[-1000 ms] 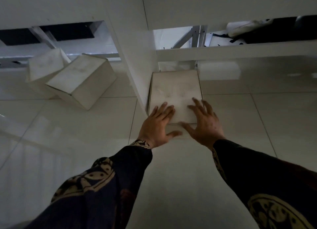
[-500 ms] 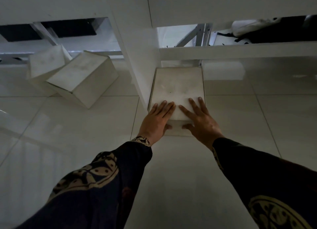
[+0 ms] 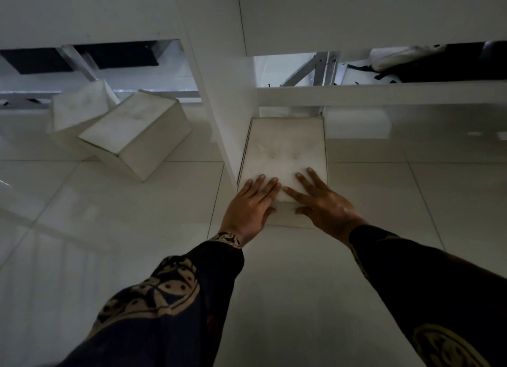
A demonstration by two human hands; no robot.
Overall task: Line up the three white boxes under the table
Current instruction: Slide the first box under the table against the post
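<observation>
Left hand (image 3: pixel 248 207) lies flat, fingers stretched out and close together, palm down on the near edge of the right box (image 3: pixel 285 152), with the thumb hooked over its front face. Right hand (image 3: pixel 323 204) sits just beside it, fingers spread wide on the same top, thumb down the front too. Both sleeves are dark with a tan printed pattern.

Far left, the rear box (image 3: pixel 78 110) stands under the tabletop (image 3: pixel 82 9), and the angled box (image 3: pixel 134 136) is turned askew, touching or overlapping it at one corner. Moving right, a white table leg (image 3: pixel 216 92) drops to the floor, and the right box sits right against it, square to the tiles, well apart from the other two. No label or writing can be read on any box; their tops show only faint smudges.

Glossy pale floor tiles (image 3: pixel 137 215) with thin grout lines reflect the furniture. The lighting is dim. Top right, a dark bag and something white rest on a low shelf (image 3: pixel 384 95).
</observation>
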